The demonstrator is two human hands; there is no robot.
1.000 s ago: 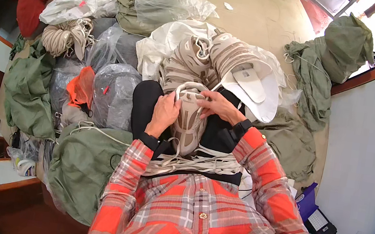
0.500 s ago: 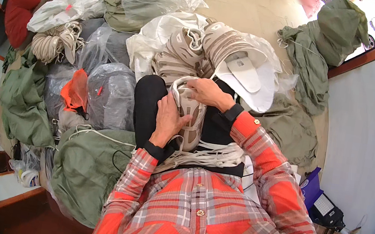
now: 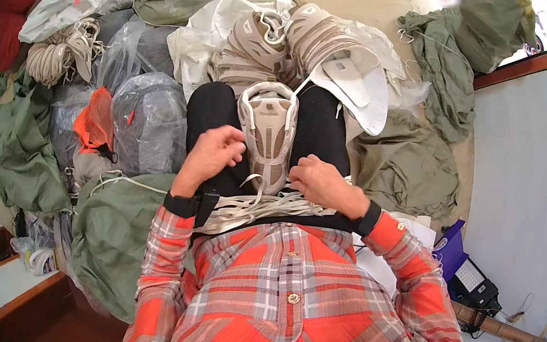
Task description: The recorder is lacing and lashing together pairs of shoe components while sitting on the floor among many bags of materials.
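A beige and white shoe upper (image 3: 269,128) stands between my thighs, its padded collar facing away from me and its toe toward my lap. A bundle of pale laces (image 3: 246,213) lies across my lap, and one lace loops up by the toe. My left hand (image 3: 215,152) hovers just left of the upper, fingers loosely bent and apart, with nothing visible in them. Right of the toe, my right hand (image 3: 321,181) has its fingers curled together close to the laces; whether a lace is inside is hidden.
Nested stacks of similar uppers (image 3: 252,49) lie beyond my knees on white sheeting, with a white insole (image 3: 347,80) on one. Grey bundles in clear plastic (image 3: 150,126) and a green sack (image 3: 121,233) sit left. Green cloth (image 3: 407,165) lies right. A person in red sits far left.
Both hands have let go of the upper and come down toward me, left hand leftward, right hand beside the toe. The upper now stands unheld with its front opening showing.
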